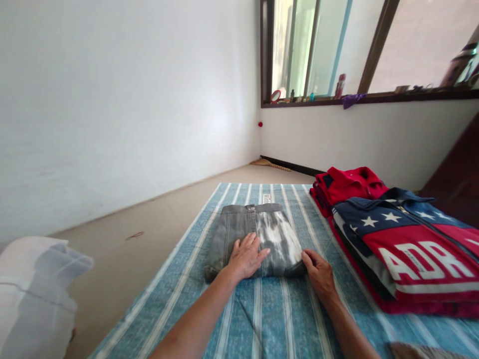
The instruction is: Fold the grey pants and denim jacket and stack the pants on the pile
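Observation:
A folded grey denim garment (234,227) with a white, bleached-looking right half lies on the blue striped cloth (194,264). A band with a button at its middle runs along its far edge; whether it is a jacket or trousers I cannot tell. My left hand (247,257) rests on top of it near the middle, fingers stretched and a little apart. At the near right corner, my right hand (319,271) has thumb and fingers closed on the garment's edge.
On the right stand a stack topped by a red and navy zip jacket (411,244) and folded red clothes (355,184). White sheer fabric (33,294) bulges at the left. Small items and a purple cloth (352,100) line the windowsill (389,97). Beige floor (149,214) borders the walls.

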The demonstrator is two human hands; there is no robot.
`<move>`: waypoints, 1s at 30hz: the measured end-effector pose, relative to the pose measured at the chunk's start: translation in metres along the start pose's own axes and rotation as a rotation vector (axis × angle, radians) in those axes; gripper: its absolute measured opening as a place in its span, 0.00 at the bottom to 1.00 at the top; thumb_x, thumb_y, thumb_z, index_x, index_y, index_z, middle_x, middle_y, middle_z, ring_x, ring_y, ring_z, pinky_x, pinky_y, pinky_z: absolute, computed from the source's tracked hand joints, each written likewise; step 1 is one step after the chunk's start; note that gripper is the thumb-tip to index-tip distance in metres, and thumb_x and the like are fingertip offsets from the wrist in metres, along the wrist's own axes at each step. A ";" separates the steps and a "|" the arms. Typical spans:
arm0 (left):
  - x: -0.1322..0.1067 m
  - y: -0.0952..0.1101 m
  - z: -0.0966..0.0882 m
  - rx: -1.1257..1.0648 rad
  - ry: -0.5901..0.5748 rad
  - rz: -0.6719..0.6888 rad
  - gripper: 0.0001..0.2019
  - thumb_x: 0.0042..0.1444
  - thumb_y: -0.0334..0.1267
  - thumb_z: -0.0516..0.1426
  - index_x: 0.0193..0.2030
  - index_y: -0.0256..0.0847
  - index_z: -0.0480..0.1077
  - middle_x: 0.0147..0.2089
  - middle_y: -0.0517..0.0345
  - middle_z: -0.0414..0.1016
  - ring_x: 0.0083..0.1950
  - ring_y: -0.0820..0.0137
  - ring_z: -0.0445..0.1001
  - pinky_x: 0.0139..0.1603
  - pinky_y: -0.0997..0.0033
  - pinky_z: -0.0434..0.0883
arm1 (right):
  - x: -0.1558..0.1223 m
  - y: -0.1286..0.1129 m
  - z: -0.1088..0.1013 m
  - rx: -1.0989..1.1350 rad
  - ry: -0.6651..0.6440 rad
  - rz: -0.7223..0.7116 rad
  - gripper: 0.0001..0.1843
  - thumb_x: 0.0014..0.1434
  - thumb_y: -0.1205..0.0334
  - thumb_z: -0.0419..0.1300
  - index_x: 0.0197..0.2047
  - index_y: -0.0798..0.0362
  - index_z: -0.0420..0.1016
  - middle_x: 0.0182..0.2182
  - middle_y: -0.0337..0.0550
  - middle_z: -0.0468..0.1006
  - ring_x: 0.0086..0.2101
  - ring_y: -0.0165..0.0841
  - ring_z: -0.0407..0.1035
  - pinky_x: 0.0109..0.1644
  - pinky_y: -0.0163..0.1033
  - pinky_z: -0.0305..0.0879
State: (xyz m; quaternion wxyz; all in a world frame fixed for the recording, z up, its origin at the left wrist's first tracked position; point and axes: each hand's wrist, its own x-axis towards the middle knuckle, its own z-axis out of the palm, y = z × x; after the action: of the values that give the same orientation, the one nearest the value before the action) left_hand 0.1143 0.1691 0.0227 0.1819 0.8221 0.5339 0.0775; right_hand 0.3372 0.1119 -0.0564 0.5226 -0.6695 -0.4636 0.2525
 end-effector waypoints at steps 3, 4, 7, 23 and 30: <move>0.002 -0.007 0.003 -0.044 0.067 0.035 0.27 0.63 0.54 0.45 0.58 0.37 0.69 0.68 0.35 0.59 0.71 0.50 0.54 0.67 0.40 0.51 | 0.000 -0.001 0.000 0.008 -0.003 0.013 0.25 0.53 0.41 0.55 0.40 0.51 0.80 0.38 0.46 0.82 0.42 0.43 0.75 0.48 0.44 0.67; 0.003 -0.010 0.003 -0.065 0.096 0.047 0.26 0.63 0.53 0.45 0.57 0.37 0.70 0.67 0.35 0.62 0.70 0.52 0.57 0.68 0.43 0.54 | 0.000 -0.002 0.000 0.016 -0.007 0.020 0.25 0.52 0.41 0.55 0.40 0.52 0.80 0.39 0.46 0.82 0.42 0.44 0.74 0.48 0.44 0.67; 0.004 -0.027 -0.001 -0.129 0.241 0.066 0.25 0.61 0.48 0.48 0.56 0.33 0.70 0.64 0.36 0.66 0.67 0.58 0.63 0.68 0.56 0.58 | 0.001 -0.005 -0.003 0.057 -0.041 0.063 0.26 0.51 0.41 0.55 0.41 0.53 0.80 0.40 0.47 0.82 0.44 0.43 0.74 0.50 0.43 0.66; 0.001 -0.115 -0.056 -0.897 0.298 -0.756 0.13 0.40 0.46 0.61 0.28 0.39 0.71 0.23 0.57 0.72 0.24 0.65 0.71 0.20 0.70 0.65 | 0.070 -0.045 0.013 0.112 -0.289 0.526 0.15 0.50 0.55 0.62 0.18 0.50 0.64 0.10 0.29 0.56 0.11 0.24 0.49 0.15 0.31 0.40; 0.016 -0.127 -0.061 -0.921 0.181 -0.745 0.19 0.31 0.52 0.66 0.26 0.41 0.70 0.25 0.52 0.77 0.28 0.57 0.77 0.25 0.63 0.73 | 0.078 -0.047 0.017 0.200 -0.349 0.634 0.18 0.52 0.53 0.63 0.18 0.51 0.65 0.13 0.36 0.65 0.14 0.29 0.59 0.17 0.34 0.54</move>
State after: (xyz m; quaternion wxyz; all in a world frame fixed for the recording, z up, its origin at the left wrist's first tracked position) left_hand -0.0067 0.2433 0.0295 0.4882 0.4061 0.7111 0.3017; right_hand 0.3411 0.1895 -0.0069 0.3944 -0.6723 -0.2883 0.5562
